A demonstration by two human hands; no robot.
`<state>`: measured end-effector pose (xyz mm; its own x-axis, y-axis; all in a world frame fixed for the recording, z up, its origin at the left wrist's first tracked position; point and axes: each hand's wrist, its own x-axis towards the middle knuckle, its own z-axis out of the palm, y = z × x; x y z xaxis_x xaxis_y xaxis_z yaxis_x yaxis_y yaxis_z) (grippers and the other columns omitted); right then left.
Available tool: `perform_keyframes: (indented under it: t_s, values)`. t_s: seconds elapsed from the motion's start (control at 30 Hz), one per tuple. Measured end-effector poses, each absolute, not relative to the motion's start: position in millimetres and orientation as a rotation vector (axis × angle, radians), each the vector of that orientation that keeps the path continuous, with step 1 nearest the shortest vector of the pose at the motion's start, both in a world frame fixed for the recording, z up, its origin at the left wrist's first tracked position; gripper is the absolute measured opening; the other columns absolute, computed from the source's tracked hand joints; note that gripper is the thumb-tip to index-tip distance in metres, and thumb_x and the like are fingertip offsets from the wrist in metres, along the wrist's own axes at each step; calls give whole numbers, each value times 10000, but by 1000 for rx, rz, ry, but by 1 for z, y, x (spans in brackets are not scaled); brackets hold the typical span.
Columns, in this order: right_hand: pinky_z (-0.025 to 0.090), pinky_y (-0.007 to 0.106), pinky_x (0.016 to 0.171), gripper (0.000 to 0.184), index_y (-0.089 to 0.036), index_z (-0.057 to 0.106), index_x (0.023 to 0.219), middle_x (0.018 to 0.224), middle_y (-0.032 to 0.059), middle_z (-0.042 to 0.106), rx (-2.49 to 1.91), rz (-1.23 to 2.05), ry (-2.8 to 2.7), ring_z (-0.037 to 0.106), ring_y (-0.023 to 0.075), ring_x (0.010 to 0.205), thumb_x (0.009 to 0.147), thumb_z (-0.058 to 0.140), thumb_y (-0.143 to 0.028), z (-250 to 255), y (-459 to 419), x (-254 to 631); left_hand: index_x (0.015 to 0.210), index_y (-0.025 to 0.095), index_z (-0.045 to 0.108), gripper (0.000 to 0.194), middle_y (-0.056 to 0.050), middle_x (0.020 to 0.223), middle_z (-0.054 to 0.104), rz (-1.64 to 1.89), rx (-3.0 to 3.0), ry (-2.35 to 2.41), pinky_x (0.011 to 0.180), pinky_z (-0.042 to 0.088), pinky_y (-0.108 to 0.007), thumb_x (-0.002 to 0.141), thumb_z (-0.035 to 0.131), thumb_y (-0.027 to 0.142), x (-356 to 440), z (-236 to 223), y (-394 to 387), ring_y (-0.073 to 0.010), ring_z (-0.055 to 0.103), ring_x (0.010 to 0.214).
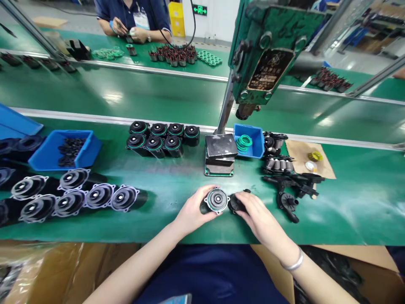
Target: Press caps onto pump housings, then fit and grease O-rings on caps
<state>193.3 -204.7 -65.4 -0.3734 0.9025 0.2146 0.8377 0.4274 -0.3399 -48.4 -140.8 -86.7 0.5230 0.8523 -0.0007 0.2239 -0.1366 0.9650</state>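
Motor: one (217,199), open face up, green edge showing inside the flange; in front of press (284,25), near side; can't tell if base touches worktop (177,226).
Left grip: left hand (191,213) grasping motor, fingers and thumb round its side.
Right grip: right hand (259,215) closed over cover (234,203), just beside motor, front of press.
Motor handling: best held upright and steady by the body, fingertips off the rim.
Cover handling: likely best kept level; line up lugs by eye before any contact, no forcing, green edge unpinched.
Upright motors: 7 (155,144), left of press, 4 back, 3 front.
Lying motors: 6 clear silver rims (125,198), far left of press; more cut off at frame edge, uncounted.
Bins: 2 blue; parts bin (90,158) left of press, ring bin (257,141) just right of its block (221,145).
Rings: green pile (244,142), overlapping, no count.
Spare covers: heap (287,200) right of press, tangled, no count.
Cardboard: 1 sheet (324,162), right of press; 1 yellow ring (315,156), 1 white disc (310,166) on it.
Co-worker: 1 (133,21), beyond press, left.
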Motion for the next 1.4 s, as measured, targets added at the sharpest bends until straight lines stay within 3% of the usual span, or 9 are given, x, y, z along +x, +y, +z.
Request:
perform_keyframes:
  t_s: [0.17, 0.33, 0.43, 0.67, 0.9, 1.4]
  values:
    - [570, 372, 893, 265, -179, 585, 1200, 1137, 96, 651, -1487, 261, -2294, 622, 186, 1024, 956, 528, -265, -60, -186, 198, 1318, 245, 445, 635, -111, 1380, 581, 713, 1674, 940, 1092, 486, -452, 773, 771, 261, -48, -91, -142, -264, 585, 1266]
    - [536, 437, 945, 186, -208, 665, 1051, 1201, 105, 628, -1474, 316, -2290, 599, 228, 1127, 912, 607, -316, -61, -171, 195, 1311, 261, 461, 616, -93, 1356, 607, 820, 1730, 957, 1074, 503, -457, 776, 764, 247, -45, -98, -145, -268, 598, 1253]
    - [564, 362, 959, 151, -216, 670, 1004, 1198, 72, 653, -1376, 504, -2183, 636, 190, 1120, 899, 627, -315, -65, -161, 200, 1310, 266, 464, 624, -81, 1353, 613, 854, 1758, 968, 1080, 499, -451, 766, 769, 229, -44, -98, -144, -264, 596, 1257]
    - [623, 269, 826, 142, -176, 603, 1021, 1112, 91, 684, -1481, 440, -1867, 705, 160, 958, 910, 613, -265, -30, -155, 188, 1310, 252, 465, 654, -86, 1359, 609, 821, 1715, 943, 1098, 480, -432, 741, 780, 188, -46, -93, -137, -252, 584, 1270]
    - [601, 255, 899, 160, -183, 603, 1048, 1079, 80, 674, -1342, 270, -2134, 680, 148, 1002, 897, 638, -221, -17, -159, 138, 1339, 264, 438, 682, -83, 1389, 585, 837, 1677, 921, 1109, 472, -420, 745, 757, 160, -46, -99, -139, -252, 574, 1281]
    - [532, 214, 1020, 247, -129, 587, 1122, 1166, 95, 631, -1282, 302, -2226, 621, 122, 1128, 886, 648, -166, -22, -156, 140, 1348, 243, 394, 687, -114, 1394, 574, 874, 1754, 877, 1092, 490, -423, 770, 758, 167, -47, -104, -138, -251, 574, 1283]
